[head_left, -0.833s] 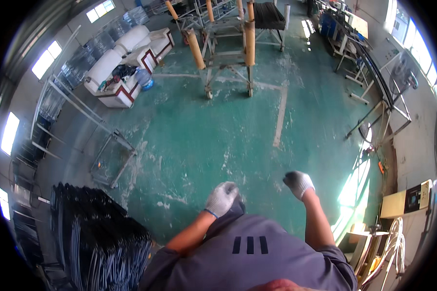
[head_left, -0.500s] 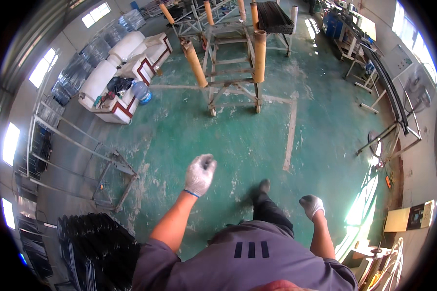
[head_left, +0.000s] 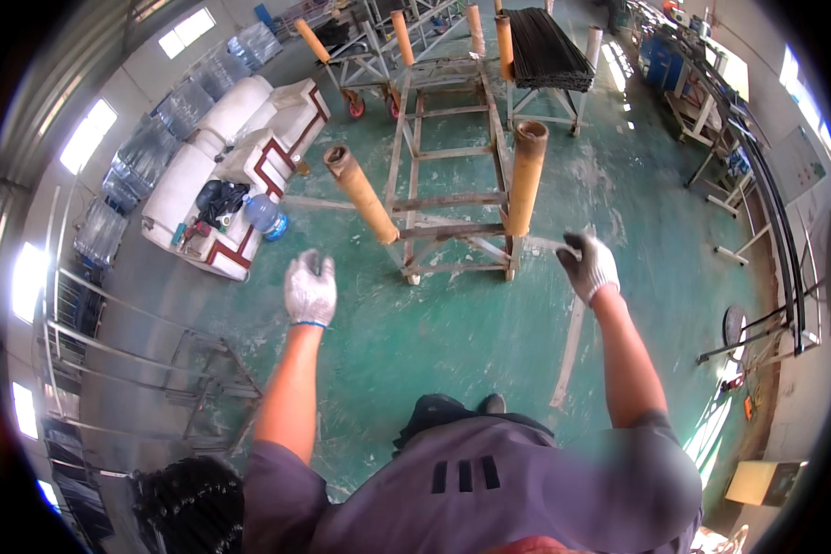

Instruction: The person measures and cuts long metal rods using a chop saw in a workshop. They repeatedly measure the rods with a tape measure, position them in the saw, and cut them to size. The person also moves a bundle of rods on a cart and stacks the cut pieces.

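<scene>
My left hand (head_left: 311,288), in a white knitted glove with darker fingertips, reaches forward with its fingers apart and nothing in them. Farther right, my right hand (head_left: 591,268) wears a matching glove; its thumb and fingers are spread, also without a load. Between and beyond them stands a low metal frame cart (head_left: 452,201) with rungs. Upright yellow tubes sit on its near corners: the left tube (head_left: 365,196) leans outward, close to my left hand, and the right tube (head_left: 528,175) is nearest my right hand. Neither hand touches the cart.
A white sofa (head_left: 180,198) with a water jug (head_left: 266,217) stands at left. Beyond the cart, dark strips (head_left: 547,51) lie stacked on a rack. Metal railings (head_left: 129,342) are at lower left, beside black bundles (head_left: 189,503). A workbench (head_left: 692,88) lines the right wall.
Both arms have stretched forward, and my right hand has risen from low beside my body. The cart appears closer. My left hand's fingers have spread from a curled pose.
</scene>
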{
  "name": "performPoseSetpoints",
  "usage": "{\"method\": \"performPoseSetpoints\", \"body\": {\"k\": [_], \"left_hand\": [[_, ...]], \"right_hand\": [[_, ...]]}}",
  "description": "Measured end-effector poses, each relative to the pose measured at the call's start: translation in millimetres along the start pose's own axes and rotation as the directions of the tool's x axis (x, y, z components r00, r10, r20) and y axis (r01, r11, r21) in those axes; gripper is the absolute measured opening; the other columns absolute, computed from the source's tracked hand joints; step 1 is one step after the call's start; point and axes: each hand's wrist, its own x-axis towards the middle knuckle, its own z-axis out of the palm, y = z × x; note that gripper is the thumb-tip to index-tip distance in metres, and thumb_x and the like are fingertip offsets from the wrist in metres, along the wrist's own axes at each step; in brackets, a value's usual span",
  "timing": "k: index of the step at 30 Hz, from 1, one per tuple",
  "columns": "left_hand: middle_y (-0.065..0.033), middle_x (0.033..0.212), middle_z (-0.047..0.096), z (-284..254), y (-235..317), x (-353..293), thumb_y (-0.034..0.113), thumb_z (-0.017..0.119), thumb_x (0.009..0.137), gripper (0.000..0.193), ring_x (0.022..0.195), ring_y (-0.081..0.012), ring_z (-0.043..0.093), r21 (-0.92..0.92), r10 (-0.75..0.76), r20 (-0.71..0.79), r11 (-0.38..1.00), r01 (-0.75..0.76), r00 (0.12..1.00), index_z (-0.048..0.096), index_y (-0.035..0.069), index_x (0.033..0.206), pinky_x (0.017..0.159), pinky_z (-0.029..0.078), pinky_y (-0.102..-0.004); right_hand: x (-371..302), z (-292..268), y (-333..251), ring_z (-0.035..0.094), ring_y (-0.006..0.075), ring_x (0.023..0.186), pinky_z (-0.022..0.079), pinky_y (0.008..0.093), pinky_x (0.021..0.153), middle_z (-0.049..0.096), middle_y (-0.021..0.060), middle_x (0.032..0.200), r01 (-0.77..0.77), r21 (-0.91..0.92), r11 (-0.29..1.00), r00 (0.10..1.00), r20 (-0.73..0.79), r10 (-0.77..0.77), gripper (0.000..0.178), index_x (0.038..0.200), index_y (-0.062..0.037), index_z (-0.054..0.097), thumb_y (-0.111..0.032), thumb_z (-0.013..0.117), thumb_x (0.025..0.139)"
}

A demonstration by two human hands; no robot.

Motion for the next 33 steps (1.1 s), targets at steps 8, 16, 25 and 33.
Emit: {"method": "performPoseSetpoints", "body": {"k": [8,16,25,33], "left_hand": [[-0.0306,0.124,0.077,164,-73,274,0.050,0.076,0.104,0.059,0.119,-0.0487,0.073,0.288,0.039,-0.106,0.958,-0.007,0.994,0.077,-0.004,0.128,0.106,0.057,-0.0572],[-0.0261,0.128,0.077,315,-80,390,0.020,0.075,0.104,0.036,0.117,-0.0435,0.074,-0.345,-0.139,-0.235,0.937,0.051,0.962,0.077,-0.006,0.128,0.105,0.059,-0.0505],[-0.0223,0.127,0.078,403,-62,514,0.007,0.066,0.106,0.030,0.115,-0.0362,0.075,-0.457,-0.227,-0.236,0.884,0.098,0.945,0.077,-0.007,0.130,0.104,0.059,-0.0459],[-0.0197,0.122,0.083,532,-93,689,0.009,0.069,0.104,0.028,0.114,-0.0369,0.079,-0.406,-0.189,-0.228,0.910,0.083,0.955,0.082,0.002,0.128,0.104,0.061,-0.0466]], "right_hand": [[310,98,-14,0.067,0.0436,0.133,0.056,0.0504,0.112,0.070,0.0200,0.149,0.214,-0.330,0.919,0.939,-0.189,-0.286,0.065,0.142,-0.0069,0.070,-0.028,0.092,0.086],[411,168,12,0.071,0.0489,0.122,0.056,0.0577,0.110,0.077,0.0234,0.129,0.177,-0.423,0.889,0.887,-0.324,-0.331,0.052,0.126,-0.0028,0.077,-0.016,0.089,0.076],[551,221,37,0.068,0.0476,0.127,0.055,0.0571,0.112,0.076,0.0201,0.135,0.070,-0.450,0.890,0.906,-0.345,-0.245,0.053,0.130,-0.0054,0.076,-0.011,0.087,0.079],[727,270,17,0.069,0.0433,0.115,0.054,0.0556,0.106,0.074,0.0148,0.121,-0.047,-0.386,0.921,0.939,-0.331,-0.091,0.045,0.121,-0.0080,0.075,-0.015,0.085,0.078]]}}
